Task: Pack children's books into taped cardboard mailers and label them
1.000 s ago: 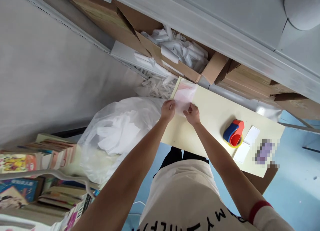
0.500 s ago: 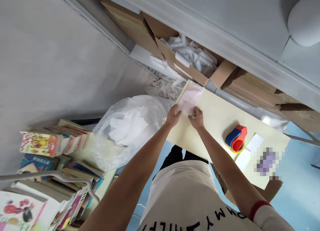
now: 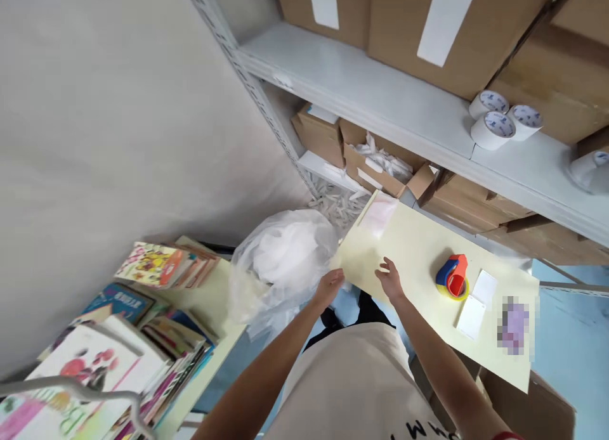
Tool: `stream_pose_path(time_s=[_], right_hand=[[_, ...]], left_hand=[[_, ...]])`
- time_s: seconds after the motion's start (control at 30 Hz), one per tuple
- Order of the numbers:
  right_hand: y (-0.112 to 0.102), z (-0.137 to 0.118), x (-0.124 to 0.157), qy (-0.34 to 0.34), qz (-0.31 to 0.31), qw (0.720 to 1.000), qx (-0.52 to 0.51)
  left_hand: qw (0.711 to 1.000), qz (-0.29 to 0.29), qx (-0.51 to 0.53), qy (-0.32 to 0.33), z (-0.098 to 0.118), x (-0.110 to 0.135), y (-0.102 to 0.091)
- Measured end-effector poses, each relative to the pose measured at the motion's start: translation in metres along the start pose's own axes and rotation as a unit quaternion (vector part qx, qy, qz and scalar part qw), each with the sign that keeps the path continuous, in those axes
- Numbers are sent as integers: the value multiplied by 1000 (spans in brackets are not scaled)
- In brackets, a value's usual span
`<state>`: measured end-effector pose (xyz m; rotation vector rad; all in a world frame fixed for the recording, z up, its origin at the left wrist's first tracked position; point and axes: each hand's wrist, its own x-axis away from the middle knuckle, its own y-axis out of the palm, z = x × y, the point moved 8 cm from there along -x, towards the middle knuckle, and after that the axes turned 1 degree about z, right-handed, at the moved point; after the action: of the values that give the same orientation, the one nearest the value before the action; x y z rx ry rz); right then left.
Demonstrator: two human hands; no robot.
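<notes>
My left hand [image 3: 330, 286] is at the near-left edge of the pale yellow table [image 3: 413, 250], fingers stretched out and holding nothing. Just above the tabletop, my right hand [image 3: 390, 279] is open with its fingers apart and nothing in them. A flat, translucent pinkish plastic sheet or bag [image 3: 379, 213] lies at the table's far-left corner, apart from both hands. To the right of my right hand stands a red and blue tape dispenser [image 3: 451, 278] with a yellow roll. Beside it lie white cards or slips of paper [image 3: 472, 316].
A clear plastic bag of white material [image 3: 285, 256] bulges left of the table. Books [image 3: 157, 338] are stacked at lower left. Shelving [image 3: 361, 78] behind holds cardboard boxes [image 3: 419, 28] and white tape rolls [image 3: 495, 129]. A blurred-out purple item [image 3: 514, 326] lies at the table's right end.
Both hands have let go of the plastic sheet and drawn back toward my body. The sheet stays at the far-left corner. My view has tilted up, showing more shelf.
</notes>
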<state>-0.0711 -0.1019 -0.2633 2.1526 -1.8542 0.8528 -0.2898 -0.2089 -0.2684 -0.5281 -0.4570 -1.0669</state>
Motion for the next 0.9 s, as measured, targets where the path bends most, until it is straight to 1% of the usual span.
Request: stream_pose_path(time_s=[0.07, 0.17, 0.23, 0.37, 0.47, 0.57, 0.7, 0.83, 0.9], right_hand=[[9, -2, 24, -18, -4, 1000, -20], [38, -6, 59, -48, -47, 997, -25], [66, -10, 80, -68, -89, 994, -14], [131, -25, 118, -95, -189, 977, 13], [178, -42, 146, -125, -266, 955, 35], [219, -57, 172, -148, -338, 927, 62], [268, -61, 203, -160, -433, 883, 86], [309, -50, 230, -148, -506, 841, 124], [326, -44, 244, -138, -535, 820, 147]], left_hand=[[999, 5, 32, 2, -8, 25, -20], [994, 26, 103, -17, -28, 60, -53], [988, 51, 143, -20, -42, 82, -76], [973, 122, 196, -3, -61, 121, -125], [956, 175, 237, 10, -71, 144, -159], [934, 227, 274, 20, -82, 167, -187], [905, 297, 304, 10, -102, 198, -213], [872, 356, 332, -41, -131, 229, -226], [848, 389, 354, -67, -146, 246, -231]])
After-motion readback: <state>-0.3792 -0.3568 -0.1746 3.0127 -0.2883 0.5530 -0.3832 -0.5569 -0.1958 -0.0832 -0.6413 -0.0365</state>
